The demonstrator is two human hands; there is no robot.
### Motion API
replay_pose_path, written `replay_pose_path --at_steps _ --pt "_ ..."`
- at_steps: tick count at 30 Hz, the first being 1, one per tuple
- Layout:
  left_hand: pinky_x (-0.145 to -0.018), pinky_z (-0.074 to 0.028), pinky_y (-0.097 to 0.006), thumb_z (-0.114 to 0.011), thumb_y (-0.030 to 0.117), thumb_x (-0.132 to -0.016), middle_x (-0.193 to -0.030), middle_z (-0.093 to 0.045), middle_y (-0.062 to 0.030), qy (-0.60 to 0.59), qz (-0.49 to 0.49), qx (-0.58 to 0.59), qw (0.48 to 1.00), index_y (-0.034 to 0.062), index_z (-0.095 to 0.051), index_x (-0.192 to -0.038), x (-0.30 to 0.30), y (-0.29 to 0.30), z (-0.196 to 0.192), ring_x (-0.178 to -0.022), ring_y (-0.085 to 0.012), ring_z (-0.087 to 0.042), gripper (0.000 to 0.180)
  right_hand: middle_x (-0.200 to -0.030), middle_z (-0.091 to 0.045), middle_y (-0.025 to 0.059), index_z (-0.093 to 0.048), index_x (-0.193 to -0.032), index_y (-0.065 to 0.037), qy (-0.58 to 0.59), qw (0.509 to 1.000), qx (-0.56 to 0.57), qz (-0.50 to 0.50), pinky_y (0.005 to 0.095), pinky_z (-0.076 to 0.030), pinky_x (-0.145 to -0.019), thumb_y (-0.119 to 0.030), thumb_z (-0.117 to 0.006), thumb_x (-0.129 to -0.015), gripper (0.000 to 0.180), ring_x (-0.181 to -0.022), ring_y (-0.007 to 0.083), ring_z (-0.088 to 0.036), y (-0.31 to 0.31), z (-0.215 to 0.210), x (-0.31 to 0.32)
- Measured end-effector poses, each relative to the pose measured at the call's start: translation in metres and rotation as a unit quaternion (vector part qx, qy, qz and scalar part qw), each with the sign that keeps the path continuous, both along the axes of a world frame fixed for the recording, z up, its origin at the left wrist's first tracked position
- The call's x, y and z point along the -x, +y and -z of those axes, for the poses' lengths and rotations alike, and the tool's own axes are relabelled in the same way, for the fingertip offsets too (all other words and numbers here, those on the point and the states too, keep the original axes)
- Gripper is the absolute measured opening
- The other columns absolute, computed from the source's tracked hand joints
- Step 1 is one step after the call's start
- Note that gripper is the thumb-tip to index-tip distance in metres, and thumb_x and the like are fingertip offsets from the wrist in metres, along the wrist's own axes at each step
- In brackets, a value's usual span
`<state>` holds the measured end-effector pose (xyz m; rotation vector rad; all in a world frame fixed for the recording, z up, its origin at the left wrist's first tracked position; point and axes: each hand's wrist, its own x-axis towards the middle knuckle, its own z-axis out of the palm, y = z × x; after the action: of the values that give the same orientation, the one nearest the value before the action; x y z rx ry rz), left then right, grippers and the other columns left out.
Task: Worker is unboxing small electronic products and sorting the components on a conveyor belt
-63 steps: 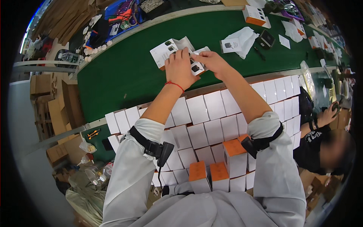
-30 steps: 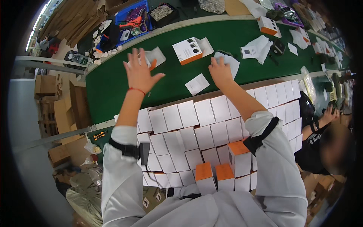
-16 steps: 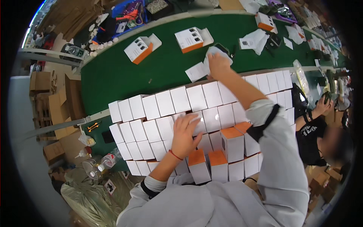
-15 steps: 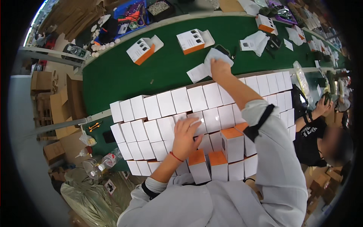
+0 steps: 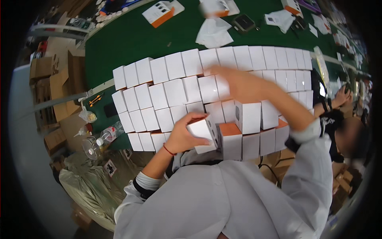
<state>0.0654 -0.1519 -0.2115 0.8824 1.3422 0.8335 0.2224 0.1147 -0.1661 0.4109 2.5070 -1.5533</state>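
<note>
My left hand point(image 5: 186, 133) is wrapped round a small white box point(image 5: 201, 131) with dark pictures on one side, tilted at the near edge of the stacked rows. My right hand point(image 5: 234, 83) is smeared by motion above the middle rows of white boxes point(image 5: 175, 92); its fingers are too blurred to read. Just right of the held box, a white box with an orange top point(image 5: 230, 143) stands upright in the near row. Beyond the rows, a crumpled white bag point(image 5: 215, 34) lies beside a dark square device point(image 5: 243, 23) on the green surface.
Opened orange-and-white boxes point(image 5: 162, 14) lie at the far side of the green surface point(image 5: 119, 47). Plastic bottles point(image 5: 107, 135) are at the left, near cardboard cartons point(image 5: 59, 81). Another person's hand point(image 5: 342, 96) is at the far right.
My right hand has left the white bag and come back over the box rows. My left hand has moved nearer me and taken hold of a white box. The view has tilted downward.
</note>
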Motion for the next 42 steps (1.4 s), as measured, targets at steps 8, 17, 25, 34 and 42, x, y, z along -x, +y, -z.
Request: replay_pose_path --at_steps 8,17,25,34,42 --pt "-0.110 -0.050 -0.042 -0.095 0.008 -0.072 -0.151 -0.050 -0.0158 -0.352 -0.272 -0.074 0.893 0.0036 -0.035 -0.157 0.064 0.090 -0.040 -0.137 -0.0249 -0.053 0.103 -0.146 -0.047 0.0203 -0.052 -0.140 -0.005 0.222 0.927 -0.213 0.213 0.0473 -0.060 -0.093 -0.039 -0.095 -0.071 0.088 -0.115 0.0397 -0.067 -0.065 -0.030 0.022" --pt "-0.110 -0.048 -0.035 -0.093 0.022 -0.080 -0.143 -0.054 -0.0126 -0.165 -0.134 -0.051 0.976 -0.0041 -0.046 -0.151 0.061 0.086 -0.034 -0.126 -0.0223 -0.060 0.089 -0.118 -0.070 0.0235 -0.051 -0.142 0.004 -0.096 0.961 -0.154 0.210 0.0372 -0.057 -0.088 -0.046 -0.084 -0.088 0.081 -0.105 0.0298 -0.071 -0.007 -0.028 0.016" --pt "-0.108 -0.047 -0.048 -0.103 0.042 -0.054 -0.137 -0.057 -0.0203 0.406 -0.073 -0.168 0.895 -0.0017 -0.042 -0.152 0.027 0.122 -0.039 -0.128 -0.0393 -0.056 0.123 -0.147 -0.053 0.0260 -0.036 -0.161 0.000 0.024 0.964 0.044 0.261 0.0362 -0.052 -0.100 -0.043 -0.082 -0.089 0.095 -0.126 0.0279 -0.061 -0.026 0.020 0.035" --pt "-0.092 -0.052 -0.041 -0.104 0.042 -0.046 -0.123 -0.062 -0.0135 0.458 -0.022 -0.259 0.850 0.0052 -0.057 -0.136 0.052 0.140 -0.038 -0.109 -0.0359 -0.063 0.108 -0.147 -0.055 0.0132 -0.036 -0.164 -0.006 0.022 0.966 0.134 0.221 0.0355 -0.052 -0.100 -0.015 -0.073 -0.094 0.080 -0.116 0.0207 -0.061 -0.002 0.020 0.041" --pt "-0.109 -0.039 -0.053 -0.099 0.034 -0.060 -0.140 -0.054 -0.0146 0.414 -0.022 -0.155 0.897 0.0125 -0.036 -0.161 0.119 0.178 -0.018 -0.126 -0.0375 -0.053 0.120 -0.146 -0.058 0.0144 -0.052 -0.147 -0.004 0.263 0.913 -0.067 0.303 0.0402 -0.055 -0.100 0.007 -0.055 -0.087 0.061 -0.123 0.0298 -0.066 0.090 0.035 0.051"
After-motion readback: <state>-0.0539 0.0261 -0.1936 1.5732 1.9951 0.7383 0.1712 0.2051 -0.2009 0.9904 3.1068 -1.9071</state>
